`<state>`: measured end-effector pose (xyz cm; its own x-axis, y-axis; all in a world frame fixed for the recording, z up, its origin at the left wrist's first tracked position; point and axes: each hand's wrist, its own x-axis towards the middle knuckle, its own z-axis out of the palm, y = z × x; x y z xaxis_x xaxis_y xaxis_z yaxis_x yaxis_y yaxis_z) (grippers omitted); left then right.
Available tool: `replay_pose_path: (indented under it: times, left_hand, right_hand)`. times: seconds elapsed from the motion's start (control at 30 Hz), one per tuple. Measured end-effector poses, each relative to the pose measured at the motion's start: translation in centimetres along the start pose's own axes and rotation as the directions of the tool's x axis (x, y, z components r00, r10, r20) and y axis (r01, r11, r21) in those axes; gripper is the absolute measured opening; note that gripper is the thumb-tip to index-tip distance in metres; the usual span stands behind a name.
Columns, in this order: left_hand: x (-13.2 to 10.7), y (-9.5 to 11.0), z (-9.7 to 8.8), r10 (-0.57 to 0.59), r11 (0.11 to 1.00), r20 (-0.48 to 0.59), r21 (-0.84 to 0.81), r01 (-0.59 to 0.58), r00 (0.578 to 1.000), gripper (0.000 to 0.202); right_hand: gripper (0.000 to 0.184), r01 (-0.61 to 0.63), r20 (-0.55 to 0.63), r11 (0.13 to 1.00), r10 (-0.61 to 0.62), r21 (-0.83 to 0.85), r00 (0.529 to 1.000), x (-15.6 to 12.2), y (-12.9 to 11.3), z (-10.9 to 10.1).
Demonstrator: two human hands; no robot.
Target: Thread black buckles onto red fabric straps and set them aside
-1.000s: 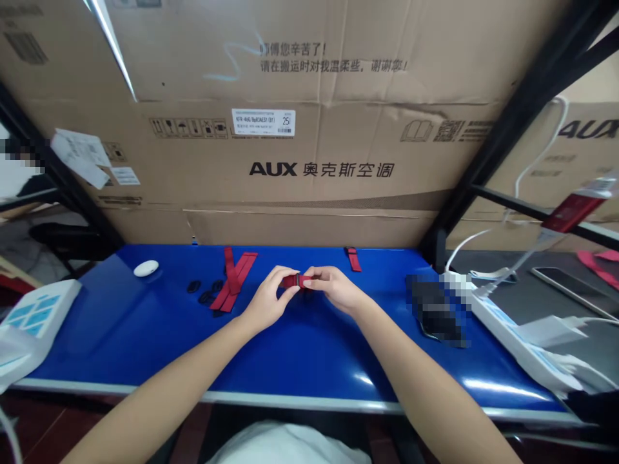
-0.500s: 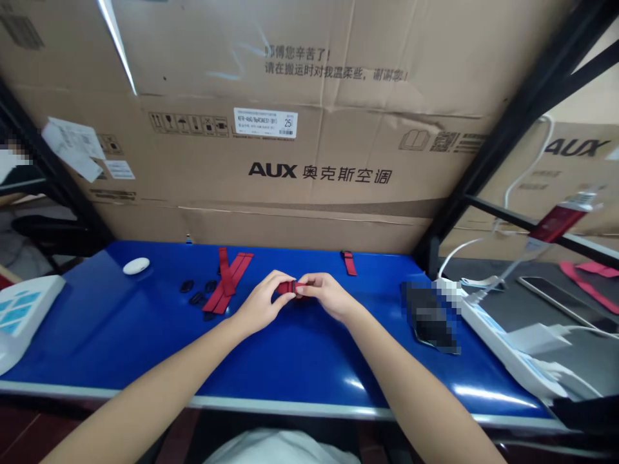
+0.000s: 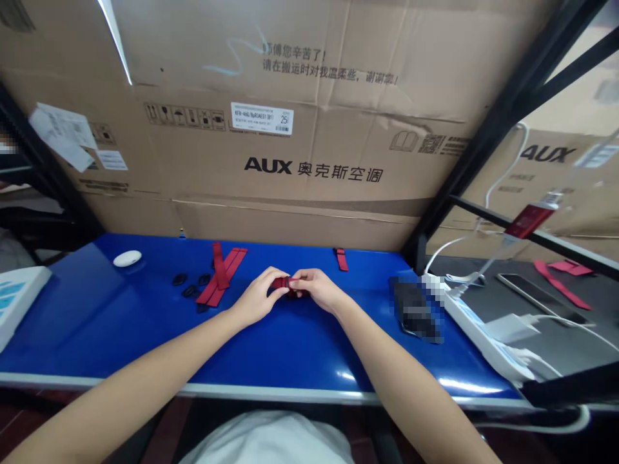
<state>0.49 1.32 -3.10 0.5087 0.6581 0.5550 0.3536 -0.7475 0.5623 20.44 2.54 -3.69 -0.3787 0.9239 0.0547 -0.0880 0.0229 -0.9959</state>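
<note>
Both hands meet over the middle of the blue table [image 3: 120,328]. My left hand [image 3: 256,298] and my right hand [image 3: 316,290] pinch the two ends of a short red strap [image 3: 281,282] with a dark piece on it; the fingers of both are closed round it. A bundle of longer red straps [image 3: 223,274] lies just left of my left hand, with several small black rings [image 3: 189,286] beside it. Another short red strap [image 3: 342,258] lies at the back of the table, beyond my right hand.
A large cardboard box [image 3: 309,129] stands along the table's back edge. A white oval object [image 3: 127,258] lies at the back left, a white device [image 3: 14,296] at the left edge. On the right are a blurred dark object [image 3: 416,309], a white power strip [image 3: 488,335] with cables, and a black rack post [image 3: 478,129].
The view has shifted slightly, so everything sits a little further left in the frame. Both hands stay pinched on the short red strap at the same spot.
</note>
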Motion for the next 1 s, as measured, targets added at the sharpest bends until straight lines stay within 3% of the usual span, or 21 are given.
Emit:
replay_pose_path:
  times: [0.17, 0.3, 0.47, 0.7, 1.0]
  left_hand:
    - [-0.2, 0.0, 0.0, 0.048, 0.999, 0.065, -0.008, -0.048, 0.997, 0.023]
    - [-0.3, -0.2, 0.0, 0.076, 0.997, 0.105, 0.013, -0.078, 0.992, 0.024]
    - [-0.4, -0.2, 0.1, 0.099, 0.994, 0.128, 0.033, -0.104, 0.987, 0.025]
    - [-0.3, -0.2, 0.2, 0.078, 0.994, 0.068, 0.068, -0.083, 0.995, 0.024]
    - [-0.1, -0.1, 0.1, 0.093, 0.993, 0.057, 0.069, -0.097, 0.994, 0.025]
  right_hand:
    - [0.015, -0.03, 0.057, 0.999, 0.032, -0.037, 0.998, -0.3, -0.7, -0.2]
    - [0.011, -0.058, 0.026, 0.997, 0.06, -0.058, 0.998, -0.5, -1.0, -0.1]
    - [0.016, -0.109, 0.046, 0.982, 0.118, -0.156, 0.992, -0.7, -1.6, -0.5]
    - [0.031, -0.104, 0.094, 0.99, 0.113, -0.095, 0.989, -0.7, -1.2, -1.0]
    - [0.023, -0.086, 0.066, 0.995, 0.089, -0.057, 0.994, -0.5, -0.8, -0.3]
